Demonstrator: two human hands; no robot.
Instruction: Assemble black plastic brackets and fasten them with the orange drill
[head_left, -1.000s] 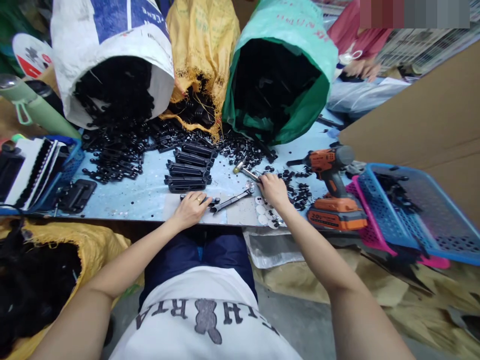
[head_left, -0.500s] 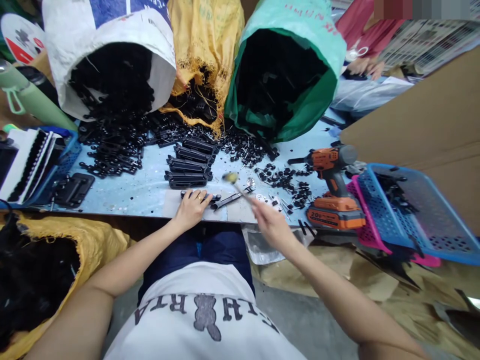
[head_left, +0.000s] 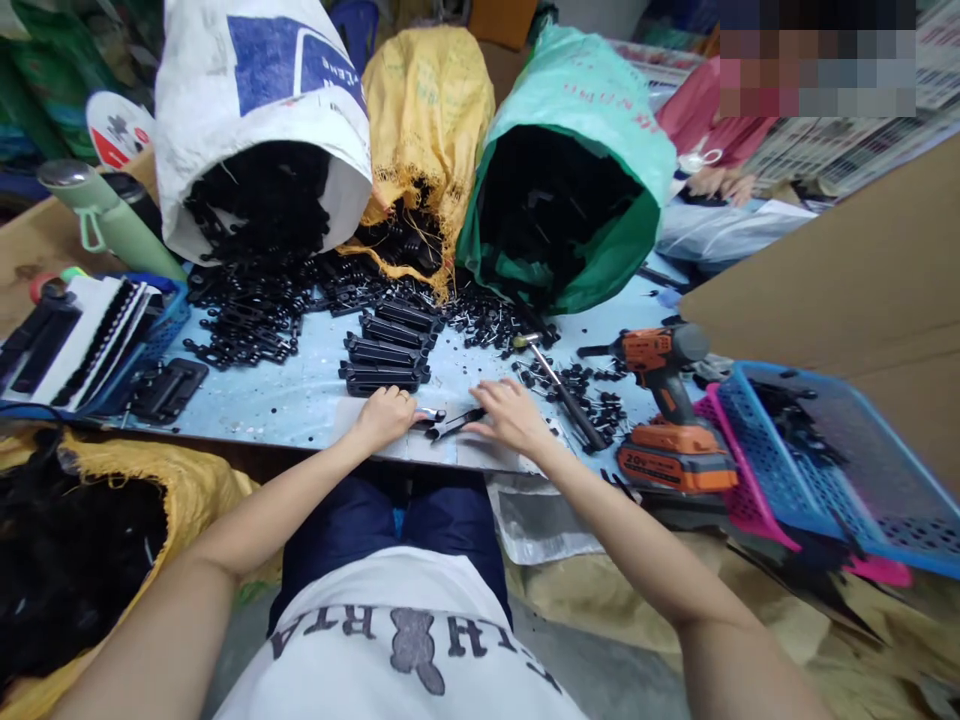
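My left hand (head_left: 385,415) is closed over one end of a hinged-looking black plastic part at the near table edge; its shiny end (head_left: 430,414) sticks out past my fingers. My right hand (head_left: 511,414) has thumb and fingers around the other black arm (head_left: 457,423) of this part. Whether the two arms are joined cannot be made out. A hammer (head_left: 564,385) with a dark handle and yellowish head lies to the right over small black pieces. Just behind my left hand, several long black assemblies (head_left: 386,350) lie in a row.
White (head_left: 255,130), yellow (head_left: 427,110) and green (head_left: 566,100) sacks spill black parts at the back. An orange cordless drill (head_left: 667,400) stands right, beside a blue basket (head_left: 847,470). Left are a basket (head_left: 176,320) and green bottle (head_left: 112,215). Another person's hands (head_left: 720,185) show back right.
My right hand has let go of the hammer, which now lies on the table to the right, and has taken hold of the black part. My left hand stays on it. The view has tilted up slightly.
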